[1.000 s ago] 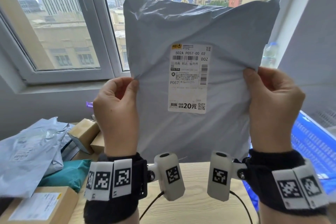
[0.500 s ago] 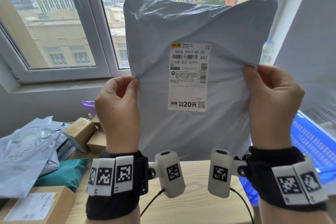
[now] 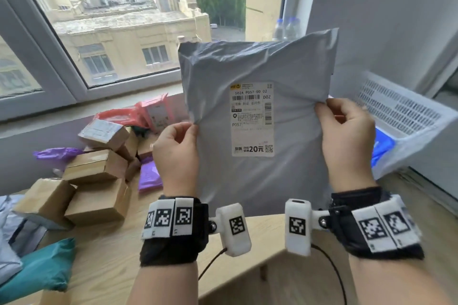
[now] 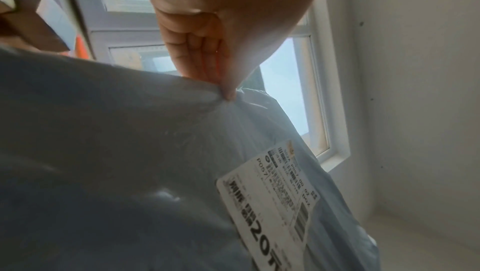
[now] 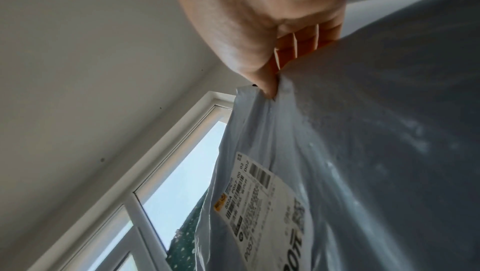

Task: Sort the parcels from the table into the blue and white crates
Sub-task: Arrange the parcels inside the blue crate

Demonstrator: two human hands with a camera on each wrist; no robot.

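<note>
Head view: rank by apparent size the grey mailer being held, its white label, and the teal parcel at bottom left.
1. grey mailer, though nearness to the camera inflates it
2. teal parcel, partly cut off by the frame, and white label: too close to rank

Glossy grey plastic mailer (image 3: 257, 116); matt wooden table (image 3: 119, 255).

Cardboard boxes (image 3: 95, 190) and coloured mailers (image 3: 148, 176) crowd the table's (image 3: 119, 260) left side. The wood nearest the person is bare. The white crate (image 3: 406, 119) hems in the right.
</note>
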